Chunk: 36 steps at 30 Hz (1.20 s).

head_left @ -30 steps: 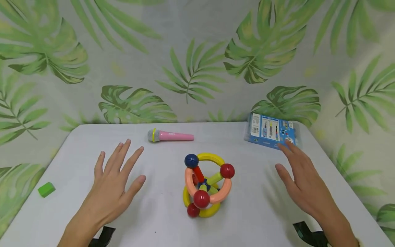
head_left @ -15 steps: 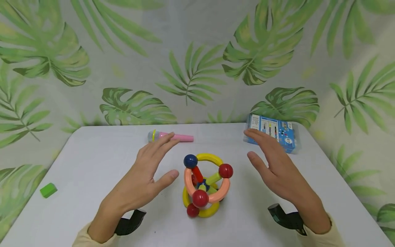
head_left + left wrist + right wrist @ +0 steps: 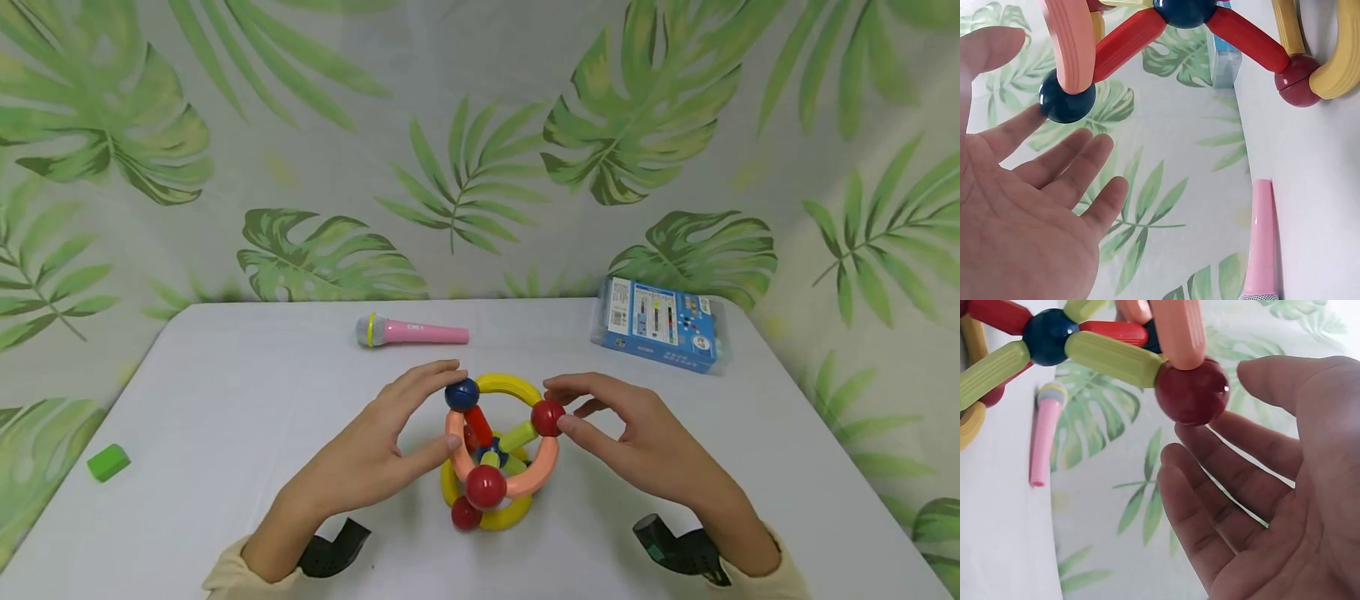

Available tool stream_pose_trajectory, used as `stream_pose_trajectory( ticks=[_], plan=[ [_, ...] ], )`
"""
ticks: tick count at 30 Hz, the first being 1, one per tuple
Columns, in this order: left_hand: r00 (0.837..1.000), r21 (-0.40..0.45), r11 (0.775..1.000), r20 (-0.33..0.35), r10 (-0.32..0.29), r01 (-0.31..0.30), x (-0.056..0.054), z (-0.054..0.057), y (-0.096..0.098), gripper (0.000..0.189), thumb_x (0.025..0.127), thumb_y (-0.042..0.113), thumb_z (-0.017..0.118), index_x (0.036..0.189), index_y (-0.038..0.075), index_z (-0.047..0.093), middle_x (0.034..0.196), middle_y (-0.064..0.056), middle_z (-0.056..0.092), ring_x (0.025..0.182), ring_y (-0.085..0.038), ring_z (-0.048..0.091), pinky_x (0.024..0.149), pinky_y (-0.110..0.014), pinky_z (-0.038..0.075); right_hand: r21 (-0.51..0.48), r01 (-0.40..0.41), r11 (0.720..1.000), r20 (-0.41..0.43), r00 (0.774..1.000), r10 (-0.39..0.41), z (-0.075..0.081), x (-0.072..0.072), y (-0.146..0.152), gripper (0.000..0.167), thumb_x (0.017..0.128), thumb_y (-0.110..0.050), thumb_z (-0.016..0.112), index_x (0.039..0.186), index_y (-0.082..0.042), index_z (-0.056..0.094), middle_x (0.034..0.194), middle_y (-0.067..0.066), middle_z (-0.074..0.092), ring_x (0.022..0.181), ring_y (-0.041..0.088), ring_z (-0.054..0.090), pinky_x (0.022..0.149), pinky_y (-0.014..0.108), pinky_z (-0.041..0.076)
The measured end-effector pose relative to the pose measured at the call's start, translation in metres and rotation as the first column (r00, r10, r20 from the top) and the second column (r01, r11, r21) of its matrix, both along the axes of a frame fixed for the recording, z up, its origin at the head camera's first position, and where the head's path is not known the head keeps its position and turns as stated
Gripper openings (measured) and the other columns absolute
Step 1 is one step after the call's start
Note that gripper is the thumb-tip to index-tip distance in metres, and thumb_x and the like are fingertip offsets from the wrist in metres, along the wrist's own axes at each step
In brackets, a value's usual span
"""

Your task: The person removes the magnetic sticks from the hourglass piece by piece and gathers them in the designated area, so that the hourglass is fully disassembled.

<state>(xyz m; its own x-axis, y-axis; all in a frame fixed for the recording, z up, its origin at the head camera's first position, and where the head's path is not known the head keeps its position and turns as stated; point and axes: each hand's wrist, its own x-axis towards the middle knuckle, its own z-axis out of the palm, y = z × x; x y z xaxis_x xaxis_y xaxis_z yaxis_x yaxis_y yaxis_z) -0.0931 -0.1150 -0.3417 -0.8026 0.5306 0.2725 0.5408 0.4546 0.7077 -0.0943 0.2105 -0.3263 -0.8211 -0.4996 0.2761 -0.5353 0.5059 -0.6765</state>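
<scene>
A magnetic rod-and-ball toy (image 3: 517, 435) stands on the white table, built of yellow, orange, red and green rods with red and blue balls. My left hand (image 3: 360, 458) is at its left side, with fingertips at the upper blue ball (image 3: 462, 394) and the thumb over an orange curved rod (image 3: 455, 425). In the left wrist view those fingers are spread and nearly straight, the thumb apart from the ball. On the other side, my right hand (image 3: 645, 437) surrounds a red ball (image 3: 1192, 391); its fingers reach behind the ball, and a small gap shows at the thumb.
Behind the toy lies a pink toy microphone (image 3: 420, 332). A blue-labelled box (image 3: 660, 323) sits at the back right corner. Near the left edge is a green block (image 3: 108, 462). A leaf-patterned cloth (image 3: 480, 167) hangs behind the table (image 3: 247, 375).
Both hands have moved inward from the two sides to the toy, the left to its blue ball and the right to a red ball. The toy stays in place.
</scene>
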Motion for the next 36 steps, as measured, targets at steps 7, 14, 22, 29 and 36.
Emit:
stream_pose_trajectory(
  ticks=[7, 14, 22, 29, 36],
  plan=[
    [0.999, 0.038, 0.998, -0.028, -0.047, 0.048, -0.004, -0.004, 0.003, 0.057, 0.103, 0.032, 0.065, 0.155, 0.029, 0.042, 0.156, 0.006, 0.046, 0.143, -0.017, 0.046, 0.112, -0.052, 0.046, 0.038, 0.004, 0.999, 0.052, 0.999, -0.006, 0.000, 0.001, 0.000, 0.035, 0.101, -0.021, 0.069, 0.135, -0.019, 0.064, 0.125, -0.006, 0.071, 0.104, 0.007, 0.069, 0.086, 0.028, 0.060],
    [0.998, 0.086, 0.995, -0.057, -0.035, 0.040, -0.005, -0.008, 0.012, 0.053, 0.102, 0.021, 0.066, 0.152, 0.023, 0.048, 0.153, 0.006, 0.051, 0.141, -0.015, 0.049, 0.113, -0.046, 0.046, -0.026, -0.006, 1.000, 0.314, 0.949, 0.014, -0.002, -0.002, 0.003, 0.035, 0.103, -0.025, 0.065, 0.136, -0.018, 0.054, 0.104, -0.005, 0.077, 0.089, 0.014, 0.072, 0.078, 0.032, 0.061],
    [0.994, 0.138, 0.989, -0.099, -0.037, 0.051, -0.010, -0.011, 0.020, 0.044, 0.102, 0.011, 0.066, 0.145, 0.011, 0.055, 0.144, 0.001, 0.059, 0.133, -0.016, 0.057, 0.111, -0.038, 0.048, -0.131, 0.088, 0.988, 0.419, 0.907, -0.025, -0.013, -0.003, -0.007, 0.034, 0.099, -0.025, 0.071, 0.130, -0.015, 0.060, 0.103, 0.003, 0.076, 0.088, 0.025, 0.074, 0.079, 0.036, 0.063],
    [0.995, 0.142, 0.990, -0.103, 0.015, -0.001, -0.013, -0.012, 0.020, 0.045, 0.098, 0.013, 0.072, 0.142, 0.012, 0.059, 0.139, 0.001, 0.063, 0.115, -0.012, 0.063, 0.099, -0.031, 0.056, -0.065, 0.247, 0.967, 0.386, 0.900, -0.203, -0.011, -0.003, -0.015, 0.039, 0.100, -0.034, 0.069, 0.132, -0.015, 0.057, 0.090, -0.001, 0.076, 0.080, 0.023, 0.073, 0.078, 0.037, 0.061],
    [0.995, 0.148, 0.989, -0.092, 0.040, -0.027, -0.015, -0.012, 0.022, 0.048, 0.097, 0.013, 0.073, 0.144, 0.013, 0.059, 0.135, 0.002, 0.066, 0.097, -0.009, 0.060, 0.082, -0.027, 0.057, -0.019, 0.185, 0.983, 0.180, 0.967, -0.178, -0.002, 0.005, -0.010, 0.036, 0.093, -0.027, 0.079, 0.122, -0.019, 0.059, 0.093, -0.009, 0.076, 0.082, 0.012, 0.072, 0.076, 0.028, 0.060]
  ],
)
